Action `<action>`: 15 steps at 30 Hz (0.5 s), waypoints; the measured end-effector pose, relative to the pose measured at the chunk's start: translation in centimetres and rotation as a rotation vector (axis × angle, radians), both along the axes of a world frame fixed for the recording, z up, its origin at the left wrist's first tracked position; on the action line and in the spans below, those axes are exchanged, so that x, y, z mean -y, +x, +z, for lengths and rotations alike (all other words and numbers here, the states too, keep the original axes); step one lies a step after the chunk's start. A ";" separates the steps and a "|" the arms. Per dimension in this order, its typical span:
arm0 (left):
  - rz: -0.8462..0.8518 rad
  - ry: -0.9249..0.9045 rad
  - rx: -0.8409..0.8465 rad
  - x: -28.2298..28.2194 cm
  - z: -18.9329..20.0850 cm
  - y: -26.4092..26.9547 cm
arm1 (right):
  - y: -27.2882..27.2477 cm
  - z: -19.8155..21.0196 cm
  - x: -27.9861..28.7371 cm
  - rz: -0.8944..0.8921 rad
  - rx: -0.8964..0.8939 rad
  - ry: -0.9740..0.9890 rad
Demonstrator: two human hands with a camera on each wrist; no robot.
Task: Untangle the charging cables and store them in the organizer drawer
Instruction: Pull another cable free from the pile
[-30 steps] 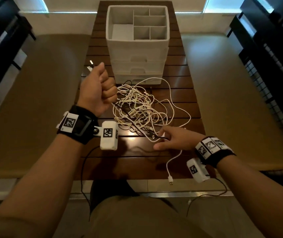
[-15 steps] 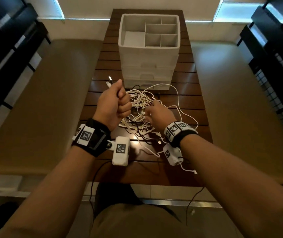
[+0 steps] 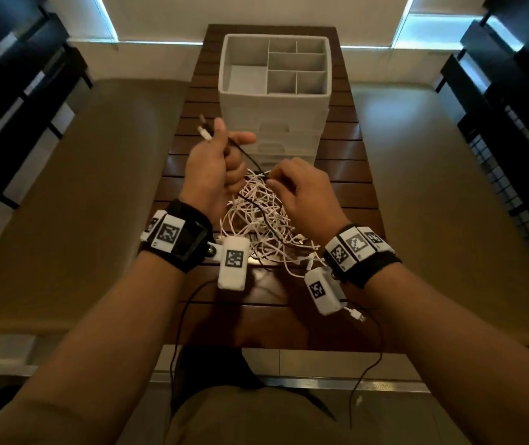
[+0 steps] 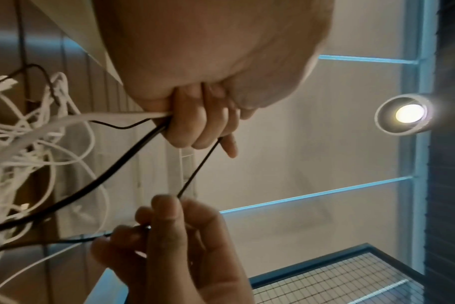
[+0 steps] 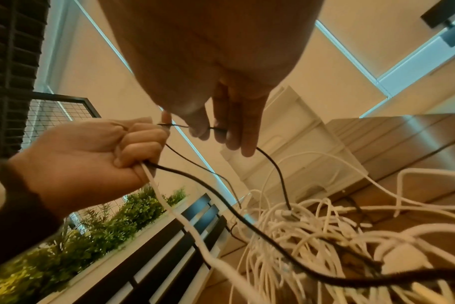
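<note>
— Cables? Where's the white-and-black tangled cable heap [image 3: 256,220]?

— I see it on the dark slatted wooden table [image 3: 346,155], just in front of the white plastic drawer organizer [image 3: 274,101].

— Hands?

— My left hand [image 3: 213,170] is fisted round one white and one black cable. My right hand [image 3: 304,195] pinches a thin black cable [image 4: 195,174] stretched between them, above the heap.

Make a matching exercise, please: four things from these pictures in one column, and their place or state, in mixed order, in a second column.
Things:
1. left hand
2. right hand
3. white cable tangle
4. organizer

States:
a. stands at the far end of the table
b. grips a white and a black cable together
c. pinches a thin black cable
d. lies in a heap on the table

Pairs: 1-b, 2-c, 3-d, 4-a
</note>
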State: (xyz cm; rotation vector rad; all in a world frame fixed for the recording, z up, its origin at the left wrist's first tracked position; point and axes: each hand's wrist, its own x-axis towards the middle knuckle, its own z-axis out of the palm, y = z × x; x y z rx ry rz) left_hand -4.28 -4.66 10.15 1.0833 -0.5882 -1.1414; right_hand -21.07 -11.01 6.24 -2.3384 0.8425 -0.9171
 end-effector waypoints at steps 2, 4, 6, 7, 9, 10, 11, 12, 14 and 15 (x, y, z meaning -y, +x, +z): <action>-0.018 -0.063 0.027 0.1 1.4 0.6 | -0.2 1.3 0.2 -0.042 0.061 -0.021; -0.020 -0.133 0.039 0.2 2.8 1.0 | -0.1 3.5 0.4 -0.076 0.158 -0.063; -0.005 -0.165 0.058 0.1 3.7 1.1 | 0.1 5.5 0.6 -0.096 0.265 -0.104; 0.000 -0.168 0.056 0.1 3.9 1.1 | 0.2 6.1 0.8 -0.092 0.295 -0.110; 0.005 -0.164 0.019 0.4 4.0 1.2 | 0.2 6.2 1.0 -0.036 0.220 -0.074; 0.009 -0.157 0.010 0.6 4.1 1.3 | 0.1 5.7 1.0 0.008 0.144 -0.041; 0.008 -0.151 0.017 0.9 4.3 1.4 | -0.1 5.1 1.0 0.041 0.091 -0.014; -0.001 -0.156 0.036 1.3 4.7 1.6 | -0.3 4.7 0.9 0.056 0.077 0.002; -0.022 -0.200 0.069 1.8 6.1 1.8 | -0.4 4.8 0.8 0.040 0.125 0.008; -0.019 -0.220 0.074 2.1 6.6 2.0 | -0.3 5.1 0.7 0.018 0.161 0.004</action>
